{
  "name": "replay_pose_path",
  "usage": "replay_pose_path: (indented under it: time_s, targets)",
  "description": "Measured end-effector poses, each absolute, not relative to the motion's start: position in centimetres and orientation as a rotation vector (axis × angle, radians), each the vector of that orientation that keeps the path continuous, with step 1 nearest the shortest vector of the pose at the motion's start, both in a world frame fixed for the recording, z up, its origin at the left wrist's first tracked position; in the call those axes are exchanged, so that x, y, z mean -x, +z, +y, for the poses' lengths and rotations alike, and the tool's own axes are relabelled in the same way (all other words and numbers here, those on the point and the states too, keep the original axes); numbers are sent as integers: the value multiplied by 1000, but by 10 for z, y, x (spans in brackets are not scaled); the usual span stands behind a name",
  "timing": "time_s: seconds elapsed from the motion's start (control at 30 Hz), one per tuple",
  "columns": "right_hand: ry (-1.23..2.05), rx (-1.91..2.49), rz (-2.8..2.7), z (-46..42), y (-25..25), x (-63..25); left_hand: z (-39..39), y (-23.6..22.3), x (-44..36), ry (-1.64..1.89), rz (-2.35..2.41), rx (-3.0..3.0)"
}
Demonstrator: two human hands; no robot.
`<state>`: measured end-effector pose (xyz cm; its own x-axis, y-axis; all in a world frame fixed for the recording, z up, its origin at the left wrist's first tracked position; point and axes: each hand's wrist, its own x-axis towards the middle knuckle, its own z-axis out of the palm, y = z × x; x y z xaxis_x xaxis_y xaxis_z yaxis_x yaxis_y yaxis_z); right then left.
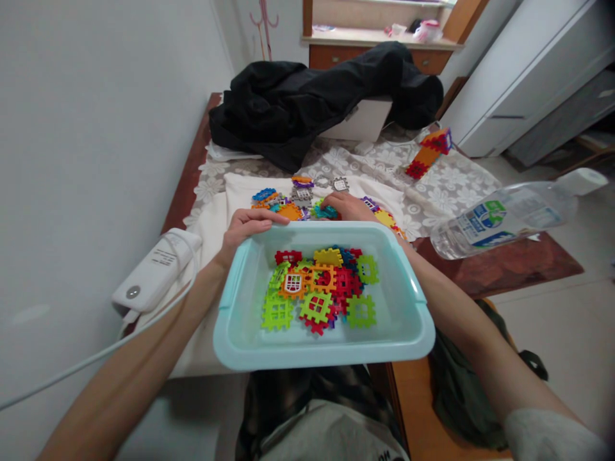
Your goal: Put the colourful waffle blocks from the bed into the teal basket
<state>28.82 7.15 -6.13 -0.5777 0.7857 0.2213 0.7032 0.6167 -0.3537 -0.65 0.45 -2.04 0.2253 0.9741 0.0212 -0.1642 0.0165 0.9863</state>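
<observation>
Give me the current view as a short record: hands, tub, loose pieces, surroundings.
Left hand: fingers at the far-left rim of the tub
Right hand: at the teal and green pieces, beyond the tub; grip unclear
Tub: pale blue, holds green, red, orange, yellow and blue notched pieces
Loose pieces: several colours, beyond the tub on white cloth
Left side: white device with cable
Right side: clear bottle, white cap
Far side: black fabric; red-orange built shape

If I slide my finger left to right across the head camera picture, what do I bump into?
White box with a cable → left hand → right hand → clear plastic bottle.
</observation>
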Motion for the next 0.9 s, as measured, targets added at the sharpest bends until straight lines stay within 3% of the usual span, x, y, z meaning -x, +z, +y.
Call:
replay_pose_path:
  time_s: [0.27, 0.6, 0.8, 0.9]
  targets:
    - [261, 1425, -2238, 77, -59, -302, 6, -19, 5, 1129, 922, -1159]
    - [1196, 737, -1274, 67, -35, -294, 4, -17, 4, 1122, 922, -1164]
    - [1564, 500, -1525, 47, -20, -299, 4, -17, 4, 1134, 913, -1165]
    - [1508, 564, -1587, 46, -24, -296, 4, -17, 4, 1133, 905, -1167]
